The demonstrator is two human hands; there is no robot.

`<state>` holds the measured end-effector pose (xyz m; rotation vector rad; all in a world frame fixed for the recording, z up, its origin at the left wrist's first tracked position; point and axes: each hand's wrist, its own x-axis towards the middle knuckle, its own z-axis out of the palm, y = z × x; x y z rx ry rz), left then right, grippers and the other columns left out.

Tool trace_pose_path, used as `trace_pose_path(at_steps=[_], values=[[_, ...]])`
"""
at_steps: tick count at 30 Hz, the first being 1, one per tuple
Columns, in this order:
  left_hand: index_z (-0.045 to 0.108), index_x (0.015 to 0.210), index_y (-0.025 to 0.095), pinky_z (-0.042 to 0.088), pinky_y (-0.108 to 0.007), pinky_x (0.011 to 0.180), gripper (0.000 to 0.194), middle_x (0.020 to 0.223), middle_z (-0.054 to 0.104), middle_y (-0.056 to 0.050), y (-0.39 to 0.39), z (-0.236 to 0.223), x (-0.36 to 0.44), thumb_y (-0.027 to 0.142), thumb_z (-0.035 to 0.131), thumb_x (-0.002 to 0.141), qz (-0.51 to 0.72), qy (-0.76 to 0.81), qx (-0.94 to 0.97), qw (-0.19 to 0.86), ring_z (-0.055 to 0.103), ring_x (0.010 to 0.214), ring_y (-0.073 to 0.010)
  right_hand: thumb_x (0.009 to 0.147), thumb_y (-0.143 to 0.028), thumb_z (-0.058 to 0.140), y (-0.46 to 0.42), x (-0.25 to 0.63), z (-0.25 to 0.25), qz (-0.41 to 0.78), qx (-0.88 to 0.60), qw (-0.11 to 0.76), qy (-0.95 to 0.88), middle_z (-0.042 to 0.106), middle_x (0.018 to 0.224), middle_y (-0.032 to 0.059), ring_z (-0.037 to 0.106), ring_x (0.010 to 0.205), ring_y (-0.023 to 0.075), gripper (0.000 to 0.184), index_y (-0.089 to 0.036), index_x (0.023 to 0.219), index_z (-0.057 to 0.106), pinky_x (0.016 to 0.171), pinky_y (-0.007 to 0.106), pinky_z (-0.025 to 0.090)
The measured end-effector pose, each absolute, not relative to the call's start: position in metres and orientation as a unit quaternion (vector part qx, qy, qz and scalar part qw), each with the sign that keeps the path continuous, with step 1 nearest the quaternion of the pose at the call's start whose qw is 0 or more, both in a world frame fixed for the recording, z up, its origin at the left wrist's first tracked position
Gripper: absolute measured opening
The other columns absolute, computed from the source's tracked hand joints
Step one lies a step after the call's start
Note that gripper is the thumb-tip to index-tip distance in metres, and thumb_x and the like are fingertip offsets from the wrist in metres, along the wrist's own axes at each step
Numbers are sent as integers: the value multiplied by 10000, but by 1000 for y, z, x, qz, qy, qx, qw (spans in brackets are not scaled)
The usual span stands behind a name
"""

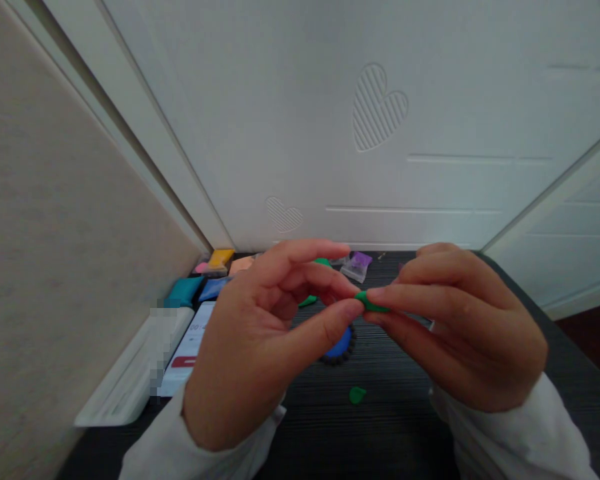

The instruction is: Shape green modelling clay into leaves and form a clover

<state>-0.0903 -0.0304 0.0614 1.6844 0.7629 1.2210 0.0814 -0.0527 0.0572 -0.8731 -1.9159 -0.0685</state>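
At left, a phone lies on the black bench, partly hidden by the left hand, whose thumb and forefinger pinch the near end of a slim green lump. Next, a blue disc with a dark beaded rim lies partly covered by that hand; slightly right of it and closer to the viewer, a green teardrop rests on the bench. The green lump itself is held above the bench, between the hands; it is probably modelling clay, light, soft, easily dented and little inclined to slip, best taken lightly by its ends. At right, the right hand grasps the lump's opposite end between thumb and fingers.
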Motion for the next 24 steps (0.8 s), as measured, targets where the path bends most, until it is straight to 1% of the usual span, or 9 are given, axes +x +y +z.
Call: trace_pose_path(at_steps=[3, 6, 13, 17, 20, 22, 24], values=[[546, 1006, 253, 533, -196, 601, 357, 770, 647, 20, -31, 60, -89, 108, 608, 686, 496, 308, 678, 447, 627, 693, -116, 651, -104, 647, -53, 81, 59, -33, -355, 493, -794, 569, 754, 4, 514, 703, 122, 264, -225, 882, 613, 668, 307, 442], [551, 1002, 249, 532, -190, 606, 354, 768, 645, 20, -32, 59, -89, 97, 606, 687, 501, 308, 671, 451, 623, 691, -110, 653, -100, 645, -53, 81, 59, -34, -347, 495, -796, 572, 760, 5, 516, 696, 118, 260, -216, 883, 613, 673, 309, 440], [555, 965, 252, 536, -218, 596, 336, 756, 646, 15, -31, 62, -91, 89, 615, 677, 500, 295, 663, 473, 625, 687, -127, 651, -153, 656, -51, 84, 55, -47, -352, 505, -787, 581, 800, 15, 527, 725, 147, 363, -260, 990, 585, 669, 325, 456], [563, 944, 252, 531, -199, 561, 327, 742, 649, 19, -31, 64, -92, 92, 626, 665, 500, 294, 671, 462, 624, 668, -120, 659, -125, 643, -51, 86, 57, -48, -347, 490, -798, 575, 779, 14, 521, 708, 138, 331, -247, 964, 601, 652, 319, 449], [566, 925, 243, 528, -193, 519, 308, 727, 649, 15, -31, 67, -91, 105, 634, 657, 486, 303, 678, 461, 623, 650, -125, 678, -135, 625, -52, 87, 59, -46, -349, 471, -809, 573, 762, 3, 516, 684, 128, 299, -259, 949, 604, 636, 317, 434], [567, 927, 243, 530, -195, 524, 303, 729, 649, 13, -31, 67, -91, 115, 633, 660, 487, 304, 678, 458, 624, 654, -127, 681, -136, 622, -52, 87, 60, -47, -347, 468, -811, 572, 758, 1, 513, 673, 122, 277, -253, 931, 607, 630, 317, 425], [570, 930, 253, 531, -200, 563, 312, 736, 649, 18, -31, 67, -90, 113, 634, 659, 488, 298, 680, 458, 623, 672, -123, 679, -125, 621, -53, 86, 60, -41, -348, 466, -812, 573, 760, 5, 511, 673, 120, 266, -235, 921, 609, 625, 316, 418]])
